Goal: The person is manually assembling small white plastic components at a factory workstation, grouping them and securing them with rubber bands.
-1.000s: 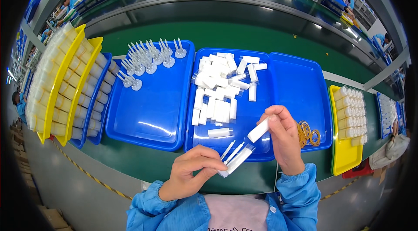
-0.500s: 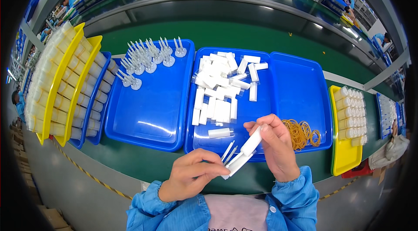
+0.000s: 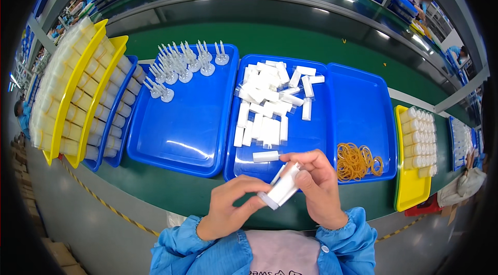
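Above the near edge of the table, my left hand (image 3: 231, 205) pinches the clear round base (image 3: 268, 201) of a pronged stand between thumb and fingers. White blocks (image 3: 282, 190) lie along its prongs, mostly hiding them. My right hand (image 3: 321, 192) is closed on the upper end of these blocks, fingers behind and thumb in front. Just beyond the hands, a single white block (image 3: 265, 157) lies in the middle blue tray (image 3: 306, 145). Farther back in that tray is a loose heap of white blocks (image 3: 267, 83) in clear wrap.
Several clear pronged stands (image 3: 187, 62) stand at the back of the left blue tray (image 3: 171, 135). Rubber bands (image 3: 353, 163) lie in the right blue tray (image 3: 360, 104). Tilted yellow trays (image 3: 78, 99) of white bundles crowd the left. A yellow tray (image 3: 412, 192) holds banded bundles (image 3: 415, 135) at right.
My right hand has moved down and left, bringing its white block against the stand. The prongs, visible before, are now mostly covered. My left hand still grips the base, now tilted differently.
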Action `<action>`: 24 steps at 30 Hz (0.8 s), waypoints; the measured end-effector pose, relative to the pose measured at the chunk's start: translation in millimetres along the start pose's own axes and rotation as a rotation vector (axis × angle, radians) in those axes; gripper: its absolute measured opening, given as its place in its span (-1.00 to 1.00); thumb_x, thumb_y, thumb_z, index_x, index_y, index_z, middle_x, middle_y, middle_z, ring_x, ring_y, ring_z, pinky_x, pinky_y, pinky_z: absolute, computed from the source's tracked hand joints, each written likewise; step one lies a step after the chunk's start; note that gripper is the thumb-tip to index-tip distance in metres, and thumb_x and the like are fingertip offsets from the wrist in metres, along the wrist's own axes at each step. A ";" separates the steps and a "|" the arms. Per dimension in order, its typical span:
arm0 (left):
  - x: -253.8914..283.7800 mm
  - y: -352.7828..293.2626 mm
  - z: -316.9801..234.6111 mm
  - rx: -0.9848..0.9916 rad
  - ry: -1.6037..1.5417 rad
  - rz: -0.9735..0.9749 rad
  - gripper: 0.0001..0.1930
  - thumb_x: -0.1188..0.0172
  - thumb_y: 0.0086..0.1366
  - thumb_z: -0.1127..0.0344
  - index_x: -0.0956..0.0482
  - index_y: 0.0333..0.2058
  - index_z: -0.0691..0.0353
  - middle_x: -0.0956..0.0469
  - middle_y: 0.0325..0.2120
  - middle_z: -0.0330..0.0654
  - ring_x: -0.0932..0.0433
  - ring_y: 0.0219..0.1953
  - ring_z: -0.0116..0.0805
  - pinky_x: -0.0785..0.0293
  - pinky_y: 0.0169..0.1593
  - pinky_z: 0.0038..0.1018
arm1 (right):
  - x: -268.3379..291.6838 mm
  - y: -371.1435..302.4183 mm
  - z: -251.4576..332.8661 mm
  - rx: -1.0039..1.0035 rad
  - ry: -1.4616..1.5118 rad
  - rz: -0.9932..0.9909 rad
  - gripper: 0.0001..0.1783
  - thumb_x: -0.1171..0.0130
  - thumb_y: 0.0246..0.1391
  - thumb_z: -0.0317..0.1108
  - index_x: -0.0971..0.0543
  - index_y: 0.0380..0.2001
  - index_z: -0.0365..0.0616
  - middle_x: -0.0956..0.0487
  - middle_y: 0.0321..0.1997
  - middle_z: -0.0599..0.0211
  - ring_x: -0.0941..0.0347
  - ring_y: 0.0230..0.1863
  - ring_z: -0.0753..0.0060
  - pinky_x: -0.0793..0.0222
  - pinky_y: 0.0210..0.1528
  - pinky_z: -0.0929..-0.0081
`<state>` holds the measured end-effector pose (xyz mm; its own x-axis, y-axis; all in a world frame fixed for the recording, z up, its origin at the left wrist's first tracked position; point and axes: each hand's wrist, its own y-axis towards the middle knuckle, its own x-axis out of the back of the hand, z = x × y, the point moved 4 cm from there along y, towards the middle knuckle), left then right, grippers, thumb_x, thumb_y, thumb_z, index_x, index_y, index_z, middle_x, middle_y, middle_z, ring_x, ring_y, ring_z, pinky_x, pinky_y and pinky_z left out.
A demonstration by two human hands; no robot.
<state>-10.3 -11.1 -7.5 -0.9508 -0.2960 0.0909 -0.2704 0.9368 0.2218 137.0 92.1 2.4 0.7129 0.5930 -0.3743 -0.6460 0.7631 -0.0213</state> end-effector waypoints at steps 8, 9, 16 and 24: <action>43.5 8.8 5.4 0.039 -0.243 -0.300 -0.82 -0.18 0.24 0.56 -0.53 -0.17 0.39 -0.46 -0.24 -0.17 -0.51 -0.20 -0.46 -0.45 -0.10 -0.55 | 7.9 33.3 -14.6 0.441 -1.330 0.064 -0.73 -0.25 -0.10 -0.42 -0.57 -0.23 -0.08 -0.46 -0.24 0.29 -0.37 -0.19 0.21 -0.22 -0.12 0.28; 46.1 8.5 5.4 0.036 -0.223 -0.313 -0.83 -0.18 0.25 0.54 -0.54 -0.17 0.39 -0.46 -0.24 -0.17 -0.49 -0.20 -0.47 -0.43 -0.10 -0.56 | 4.6 34.4 -23.6 0.435 -1.450 0.081 -0.75 -0.25 -0.10 -0.43 -0.56 -0.26 -0.08 -0.46 -0.24 0.31 -0.37 -0.20 0.23 -0.21 -0.12 0.26; 58.3 4.7 4.2 0.042 -0.116 -0.305 -0.84 -0.16 0.28 0.46 -0.61 -0.20 0.37 -0.46 -0.24 -0.19 -0.43 -0.20 -0.48 -0.37 -0.14 -0.58 | 16.1 30.5 -9.4 0.451 -1.404 0.068 -0.79 -0.17 0.01 -0.45 -0.50 -0.22 -0.09 -0.50 -0.21 0.31 -0.44 -0.19 0.16 -0.25 -0.02 0.21; 34.9 3.6 -10.3 0.014 -0.018 -0.073 -0.88 -0.18 0.21 0.53 -0.66 -0.30 0.33 -0.48 -0.29 -0.15 -0.44 -0.28 -0.43 -0.36 -0.21 -0.56 | 61.1 38.4 18.9 0.159 -0.301 -0.242 -0.74 0.05 0.32 -0.22 -0.43 -0.10 -0.19 -0.39 -0.44 0.50 -0.26 -0.40 0.73 -0.23 -0.30 0.73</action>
<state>-42.9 -20.0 6.4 -0.9312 -0.3600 0.0571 -0.3408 0.9155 0.2138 161.0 162.5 -3.8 0.9024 0.4220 -0.0876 -0.4161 0.9060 0.0773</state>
